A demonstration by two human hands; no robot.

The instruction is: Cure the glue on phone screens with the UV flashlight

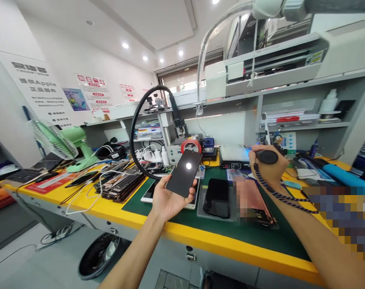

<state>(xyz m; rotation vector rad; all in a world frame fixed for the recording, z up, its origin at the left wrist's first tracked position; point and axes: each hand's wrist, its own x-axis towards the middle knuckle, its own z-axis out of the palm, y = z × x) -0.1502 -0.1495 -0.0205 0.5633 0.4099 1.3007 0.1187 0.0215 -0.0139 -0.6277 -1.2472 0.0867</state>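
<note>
My left hand (172, 200) holds a dark phone (182, 176) tilted up from below, thumb and fingertips at its lower edges. A bright white round spot shows on the phone's face. On the right, my right hand (271, 164) is closed around a black flashlight (267, 157), its round end toward me. Blue light glows just left of that fist, and a braided cord (278, 196) hangs from it along the forearm. Between the hands, a black phone (217, 196) lies on a grey tray (200, 208). Beside it rests a pinkish phone-sized piece (250, 194), partly blurred out.
A green mat (176, 224) covers part of the yellow-edged bench. Stacked phone parts (119, 186) and white cables lie left, near a green fan (82, 148). A black hose (132, 132) arches behind the phone. A bin (93, 261) stands below; a blurred person is at right.
</note>
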